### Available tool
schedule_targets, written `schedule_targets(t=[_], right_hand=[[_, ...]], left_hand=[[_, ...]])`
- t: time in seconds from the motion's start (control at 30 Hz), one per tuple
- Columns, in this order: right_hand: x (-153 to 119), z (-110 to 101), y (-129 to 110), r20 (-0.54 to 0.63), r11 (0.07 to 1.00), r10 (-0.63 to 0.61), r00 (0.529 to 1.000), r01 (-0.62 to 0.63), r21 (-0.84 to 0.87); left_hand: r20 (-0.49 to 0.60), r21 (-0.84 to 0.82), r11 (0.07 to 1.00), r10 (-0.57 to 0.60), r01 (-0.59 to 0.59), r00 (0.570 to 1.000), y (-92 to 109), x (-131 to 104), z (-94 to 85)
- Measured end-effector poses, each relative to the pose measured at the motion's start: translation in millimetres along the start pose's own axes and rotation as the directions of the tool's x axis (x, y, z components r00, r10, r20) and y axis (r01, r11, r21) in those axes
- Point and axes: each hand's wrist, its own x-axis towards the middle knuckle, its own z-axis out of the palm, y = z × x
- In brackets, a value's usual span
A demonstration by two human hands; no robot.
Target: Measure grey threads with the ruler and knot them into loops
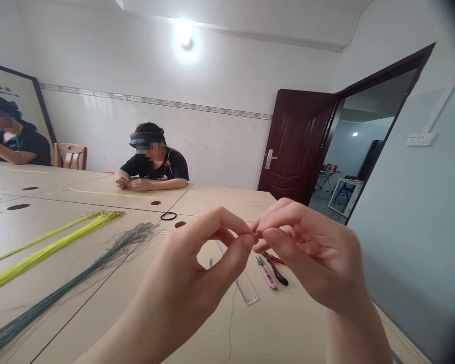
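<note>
My left hand (200, 268) is raised over the table, thumb and forefinger pinched on a thin grey-green cord (231, 323). The cord's loose length hangs below that hand toward the tabletop. My right hand (318, 253) meets it fingertip to fingertip and is also closed in a pinch. A tiny bit of the cord shows between the two hands; its exact shape there is too small to make out. Beneath the hands lie a clear ruler (248, 290), pink-handled thread snips (266, 273) and pliers (278, 272) with red and black handles.
Long bundles of yellow cord (56, 250) and grey-green cord (98, 263) lie across the table at left. A black ring (169, 216) is near a cable hole (180, 224). Across the table sits a person (159, 164); another person (18, 136) is at far left.
</note>
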Motion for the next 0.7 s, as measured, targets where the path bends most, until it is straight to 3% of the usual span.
schedule_targets(t=[0.17,0.3,0.47,0.7], right_hand=[[-4,3,-3,-0.050,0.992,-0.125,0.991,0.124,-0.037],[-4,1,-9,-0.023,0.981,-0.151,0.988,0.147,-0.127],[-2,-1,-15,-0.032,0.973,-0.177,0.984,0.170,-0.159],[-6,3,-21,-0.027,0.995,0.049,0.998,-0.051,-0.090]], left_hand=[[0.106,-0.221,0.964,-0.129,0.150,0.986,7,1,-3.3],[0.112,-0.291,0.946,-0.113,0.141,0.987,8,1,-3.5],[0.012,-0.153,0.988,-0.031,0.033,0.999,6,0,-2.0],[-0.075,0.017,0.997,0.071,-0.070,0.995,9,-2,0.7]])
